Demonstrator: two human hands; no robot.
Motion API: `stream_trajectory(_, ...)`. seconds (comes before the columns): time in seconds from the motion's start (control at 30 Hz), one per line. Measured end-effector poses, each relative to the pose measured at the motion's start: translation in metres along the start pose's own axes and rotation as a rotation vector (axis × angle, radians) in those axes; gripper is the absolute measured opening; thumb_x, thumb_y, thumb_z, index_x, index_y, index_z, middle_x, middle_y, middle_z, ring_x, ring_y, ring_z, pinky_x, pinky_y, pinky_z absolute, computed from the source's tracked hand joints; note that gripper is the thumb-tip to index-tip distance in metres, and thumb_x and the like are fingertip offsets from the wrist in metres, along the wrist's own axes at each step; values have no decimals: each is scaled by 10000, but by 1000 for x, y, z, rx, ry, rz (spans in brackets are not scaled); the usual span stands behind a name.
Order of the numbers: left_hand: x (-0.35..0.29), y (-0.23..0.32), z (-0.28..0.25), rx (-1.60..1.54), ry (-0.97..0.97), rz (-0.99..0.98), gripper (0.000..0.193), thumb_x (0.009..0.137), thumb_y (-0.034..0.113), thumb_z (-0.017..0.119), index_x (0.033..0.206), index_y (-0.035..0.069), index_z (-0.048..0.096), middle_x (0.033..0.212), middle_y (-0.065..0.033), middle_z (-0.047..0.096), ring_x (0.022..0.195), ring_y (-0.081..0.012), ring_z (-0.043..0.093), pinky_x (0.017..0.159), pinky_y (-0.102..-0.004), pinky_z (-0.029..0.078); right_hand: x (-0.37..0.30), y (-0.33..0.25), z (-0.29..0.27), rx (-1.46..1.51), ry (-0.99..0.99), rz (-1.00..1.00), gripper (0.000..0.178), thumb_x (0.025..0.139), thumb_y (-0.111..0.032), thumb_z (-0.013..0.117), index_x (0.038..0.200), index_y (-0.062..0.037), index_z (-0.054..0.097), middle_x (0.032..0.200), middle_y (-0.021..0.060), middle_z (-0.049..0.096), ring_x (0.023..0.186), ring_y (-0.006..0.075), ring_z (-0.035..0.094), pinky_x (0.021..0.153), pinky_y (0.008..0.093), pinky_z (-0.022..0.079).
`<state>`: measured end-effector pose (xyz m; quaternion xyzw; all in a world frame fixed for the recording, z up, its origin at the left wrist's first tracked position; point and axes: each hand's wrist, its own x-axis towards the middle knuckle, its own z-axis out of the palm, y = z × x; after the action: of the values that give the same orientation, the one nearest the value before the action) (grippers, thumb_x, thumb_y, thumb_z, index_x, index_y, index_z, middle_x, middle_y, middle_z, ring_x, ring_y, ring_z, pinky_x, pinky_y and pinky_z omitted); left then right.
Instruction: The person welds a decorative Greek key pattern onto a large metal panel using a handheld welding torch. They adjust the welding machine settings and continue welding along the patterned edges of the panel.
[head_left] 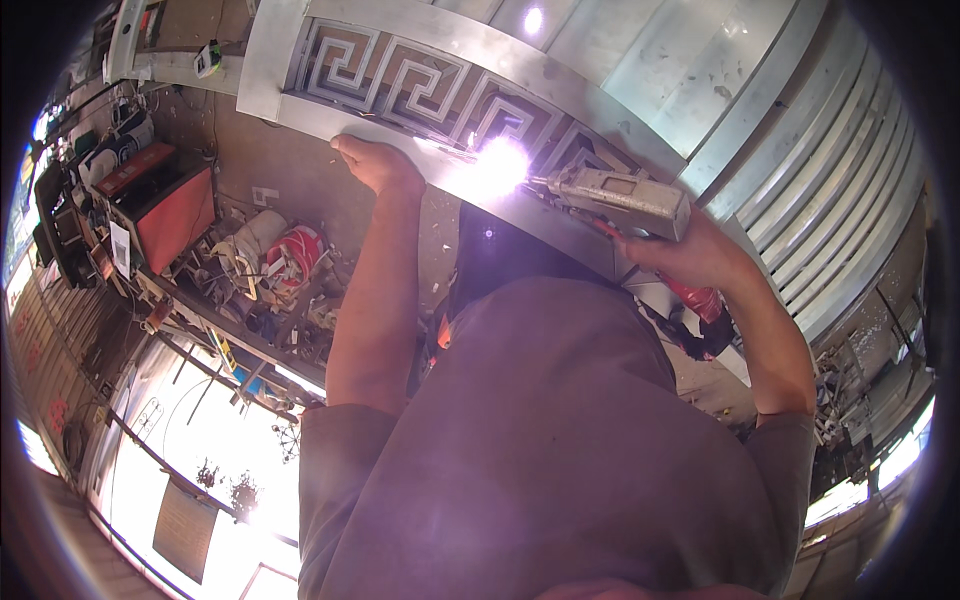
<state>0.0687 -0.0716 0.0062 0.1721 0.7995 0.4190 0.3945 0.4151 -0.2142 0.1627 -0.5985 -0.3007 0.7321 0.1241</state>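
Note:
My right hand [705, 250] is wrapped round the handle of a welding gun [622, 200], a boxy grey-metal body with red on its grip. The gun's tip points left at a glaring white-violet arc [500, 165] on the near rail of a silvery metal panel [330, 112]. Glare hides the spot where tip and metal meet. Inside the panel runs a band of square spiral fretwork [425, 85]. My left hand [382, 165] is closed on the near edge of that rail, left of the arc, its fingers partly hidden.
Slatted metal sections [850, 190] extend to the right. A red-fronted box [180, 215] sits at the left, by a bench crowded with scrap and a red-and-white roll [295, 255]. A small device [208, 60] rests on a beam at the upper left. Bright daylight enters at the lower left.

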Motion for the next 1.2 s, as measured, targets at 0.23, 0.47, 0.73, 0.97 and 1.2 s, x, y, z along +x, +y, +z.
stream_trajectory(0.23,1,0,0,-56,-2,-55,836,1088,614,281,1684,28,259,1770,-132,234,1569,-316,326,1297,-417,243,-10,1,-7,-11,18,112,704,858,-220,848,1468,-22,559,1301,113,705,1163,207,670,1015,350,540)
stream_trajectory(0.47,2,-2,-2,-105,-33,-82,846,1088,621,285,1687,26,244,1781,-126,209,1589,-300,303,1312,-422,217,-5,5,-7,-102,55,180,741,844,-236,865,1479,-23,549,1291,127,712,1178,208,666,1026,338,528)
stream_trajectory(0.73,0,0,-1,-86,-9,-56,856,1089,633,294,1683,17,253,1775,-141,221,1586,-310,307,1311,-419,223,-10,2,-9,-10,12,151,721,852,-214,864,1475,-14,562,1322,119,705,1200,193,655,1042,341,520)
stream_trajectory(0.97,1,-3,0,-87,-1,-41,850,1089,626,300,1680,16,263,1771,-143,236,1573,-315,331,1305,-418,237,-5,0,-7,0,-9,116,720,863,-206,852,1490,-21,550,1336,112,696,1197,197,654,1038,338,526)
stream_trajectory(1.2,6,-7,-2,-63,-4,-39,829,1091,596,304,1679,12,262,1777,-135,225,1585,-293,315,1308,-406,228,-1,1,-6,-13,-22,109,673,866,-201,840,1456,-21,571,1270,103,712,1131,185,666,989,333,544)
